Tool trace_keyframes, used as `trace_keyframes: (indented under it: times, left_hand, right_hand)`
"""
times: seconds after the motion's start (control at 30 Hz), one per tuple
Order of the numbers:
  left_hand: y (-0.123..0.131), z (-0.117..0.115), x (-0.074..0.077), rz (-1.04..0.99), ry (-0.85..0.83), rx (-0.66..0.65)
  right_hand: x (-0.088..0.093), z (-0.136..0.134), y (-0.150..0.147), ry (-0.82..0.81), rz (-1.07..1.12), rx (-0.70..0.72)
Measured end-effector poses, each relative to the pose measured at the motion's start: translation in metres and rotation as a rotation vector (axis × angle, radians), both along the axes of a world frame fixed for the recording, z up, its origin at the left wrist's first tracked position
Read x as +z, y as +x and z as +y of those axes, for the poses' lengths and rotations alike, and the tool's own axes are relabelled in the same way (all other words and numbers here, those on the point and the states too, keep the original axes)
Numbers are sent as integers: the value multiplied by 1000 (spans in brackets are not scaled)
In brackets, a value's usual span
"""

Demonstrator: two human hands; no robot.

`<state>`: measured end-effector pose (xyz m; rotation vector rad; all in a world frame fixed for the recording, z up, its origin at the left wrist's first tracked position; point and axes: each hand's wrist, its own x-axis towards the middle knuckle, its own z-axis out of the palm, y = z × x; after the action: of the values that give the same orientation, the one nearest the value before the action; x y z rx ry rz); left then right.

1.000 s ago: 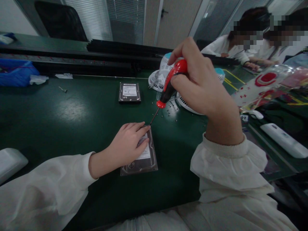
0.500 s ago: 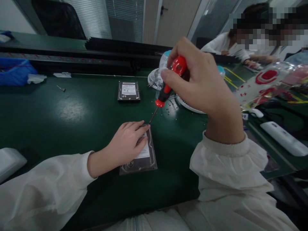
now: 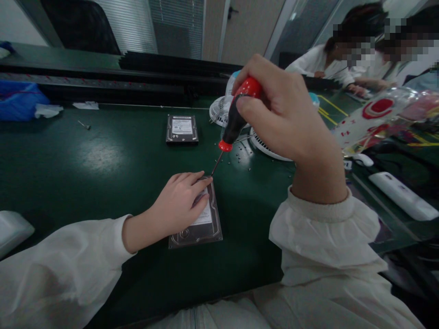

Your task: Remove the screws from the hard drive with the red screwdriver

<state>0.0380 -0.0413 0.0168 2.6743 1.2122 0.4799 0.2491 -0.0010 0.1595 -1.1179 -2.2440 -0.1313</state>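
My left hand [image 3: 183, 197] lies over the upper left part of a hard drive [image 3: 202, 234], fingers stretched out across its label. Gripped in my right hand [image 3: 277, 109] is a red and black screwdriver [image 3: 235, 121], held at a slant. Its thin shaft points down to the drive's top right corner, close to my left index fingertip. Whether the tip sits in a screw is too small to tell. A second hard drive [image 3: 182, 130] lies flat farther back. Several tiny screws [image 3: 239, 157] are scattered on the green table right of the shaft.
White slotted round parts [image 3: 267, 148] stand behind my right hand. A clear bottle with red print [image 3: 373, 119] and a white power strip [image 3: 403, 195] are at the right. A blue bag [image 3: 20, 100] lies far left. Two people [image 3: 329, 61] work at the back right.
The screwdriver handle has turned within my right hand's fingers, showing more black facing me. Its tip stays at the drive's corner. My left hand keeps its place on the drive.
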Motion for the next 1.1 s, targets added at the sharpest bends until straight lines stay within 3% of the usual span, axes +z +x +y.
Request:
trace_keyframes:
  times: [0.23, 0.8, 1.1]
  left_hand:
    - [1, -1, 1, 14, 18, -2]
    - [-1, 0, -1, 0, 15, -3]
    - [0, 0, 0, 6, 26, -4]
  right_hand:
    - [-2, 5, 4, 57, 15, 41]
    - [-1, 3, 3, 3, 35, 81]
    - [-1, 2, 2, 7, 25, 25]
